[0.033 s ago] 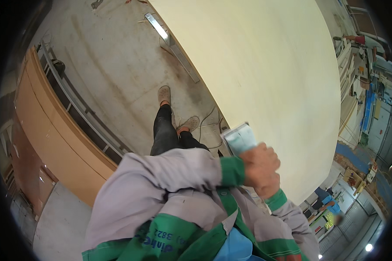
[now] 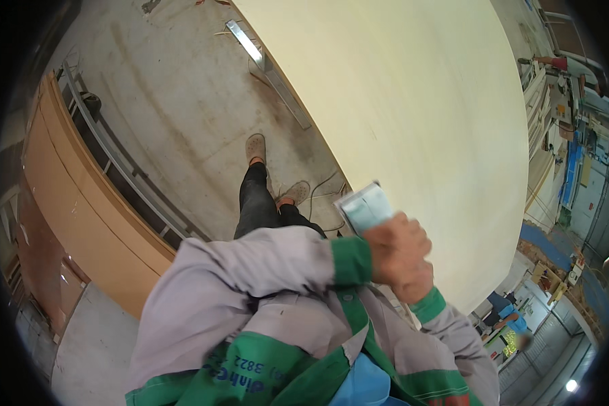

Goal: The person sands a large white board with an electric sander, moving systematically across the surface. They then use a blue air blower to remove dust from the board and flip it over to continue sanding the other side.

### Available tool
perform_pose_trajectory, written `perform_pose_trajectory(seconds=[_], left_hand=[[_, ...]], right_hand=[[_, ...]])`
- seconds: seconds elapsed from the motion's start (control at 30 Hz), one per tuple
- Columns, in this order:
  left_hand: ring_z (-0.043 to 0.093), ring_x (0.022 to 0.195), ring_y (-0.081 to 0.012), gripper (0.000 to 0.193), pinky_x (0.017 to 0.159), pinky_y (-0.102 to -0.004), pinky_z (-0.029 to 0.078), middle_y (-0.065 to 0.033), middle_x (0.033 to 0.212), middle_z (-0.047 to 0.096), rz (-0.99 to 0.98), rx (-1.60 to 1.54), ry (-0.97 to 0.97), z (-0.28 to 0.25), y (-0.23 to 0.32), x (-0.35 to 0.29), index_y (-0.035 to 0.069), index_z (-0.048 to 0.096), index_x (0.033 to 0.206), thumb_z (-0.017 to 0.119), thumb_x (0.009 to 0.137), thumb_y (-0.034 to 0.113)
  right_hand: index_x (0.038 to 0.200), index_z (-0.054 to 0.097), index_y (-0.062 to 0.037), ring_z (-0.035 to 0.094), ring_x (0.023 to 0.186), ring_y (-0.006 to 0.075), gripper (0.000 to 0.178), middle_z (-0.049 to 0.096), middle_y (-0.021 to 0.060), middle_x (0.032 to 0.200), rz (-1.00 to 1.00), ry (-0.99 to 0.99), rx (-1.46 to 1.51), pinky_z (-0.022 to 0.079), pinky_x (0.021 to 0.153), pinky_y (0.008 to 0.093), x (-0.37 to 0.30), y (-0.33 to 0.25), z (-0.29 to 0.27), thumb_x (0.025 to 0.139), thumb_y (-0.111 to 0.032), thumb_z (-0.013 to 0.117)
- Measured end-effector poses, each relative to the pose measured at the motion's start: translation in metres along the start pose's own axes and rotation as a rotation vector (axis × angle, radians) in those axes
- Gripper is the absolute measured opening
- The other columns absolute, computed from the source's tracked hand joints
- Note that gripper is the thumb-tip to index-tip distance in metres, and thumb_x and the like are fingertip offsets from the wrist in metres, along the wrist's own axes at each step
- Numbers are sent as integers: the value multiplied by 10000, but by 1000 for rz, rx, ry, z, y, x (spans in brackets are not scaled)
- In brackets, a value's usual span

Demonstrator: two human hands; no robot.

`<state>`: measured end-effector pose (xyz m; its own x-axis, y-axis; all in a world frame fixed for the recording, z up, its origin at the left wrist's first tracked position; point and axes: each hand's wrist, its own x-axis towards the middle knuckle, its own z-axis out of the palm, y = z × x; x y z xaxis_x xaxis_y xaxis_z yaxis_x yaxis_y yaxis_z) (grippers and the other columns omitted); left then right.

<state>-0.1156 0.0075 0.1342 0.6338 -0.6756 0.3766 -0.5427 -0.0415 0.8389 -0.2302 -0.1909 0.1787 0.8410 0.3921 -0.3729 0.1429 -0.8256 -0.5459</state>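
Observation:
A boxy, pale blue-grey tool (image 2: pixel 365 206), which looks like a power sander, rests at the near left edge of a large cream panel (image 2: pixel 419 128). Its front corner reaches just past that edge. My left hand (image 2: pixel 386 250) is closed at its rear end, the fingers partly blurred. Pressed against the left one, my right hand (image 2: pixel 415 283) is closed too. The two hands overlap, so the grip beneath them is hidden. Green cuffs end both grey sleeves.
Metal bars (image 2: pixel 267 68) show beneath the panel's left edge. A cable (image 2: pixel 325 189) lies on the concrete floor by my shoes (image 2: pixel 256 147). Tan boards (image 2: pixel 95 210) lie on a metal frame at left. Far right, other people (image 2: pixel 514 319) stand among stacked timber.
The tool and both hands have shifted slightly left and away from me along the panel's edge. My left sleeve has moved with them. The panel looks unmoved.

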Motion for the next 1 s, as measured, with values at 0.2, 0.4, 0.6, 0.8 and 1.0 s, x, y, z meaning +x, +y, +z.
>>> perform_pose_trajectory(seconds=[0.2,0.4,0.6,0.8,1.0], left_hand=[[679,798,-315,422,734,-448,527,-119,818,691,-112,342,122,-203,-106,7,76,738,949,764,855,486],[751,886,-265,620,887,-462,559,-220,983,776,-580,415,-67,-421,-199,69,66,803,1013,553,966,632],[726,945,-329,682,906,-460,543,-211,1013,766,-553,651,236,-445,-202,106,56,793,1019,462,991,651],[730,937,-368,733,894,-458,551,-217,984,769,-521,567,56,-306,-155,104,33,781,1045,407,1010,662],[728,860,-336,588,772,-452,580,-130,890,769,-260,482,106,-71,-60,93,134,796,928,548,971,666]], right_hand=[[1297,645,-107,725,818,355,515,730,151,1070,-221,107,-179,589,649,472,254,-86,-34,842,-307,778],[1208,622,-24,726,912,442,501,749,244,990,-56,102,-238,576,866,541,481,-172,-97,895,-413,667],[1412,531,35,656,1180,430,637,698,251,1257,-161,221,-182,536,1024,486,549,-178,-133,934,-361,673],[1385,520,-47,690,1045,460,603,730,270,1097,-32,232,-129,545,916,553,384,-105,-94,917,-403,655],[1329,555,-37,672,991,490,519,708,272,1079,235,274,5,533,852,575,136,-21,-50,926,-345,668]])
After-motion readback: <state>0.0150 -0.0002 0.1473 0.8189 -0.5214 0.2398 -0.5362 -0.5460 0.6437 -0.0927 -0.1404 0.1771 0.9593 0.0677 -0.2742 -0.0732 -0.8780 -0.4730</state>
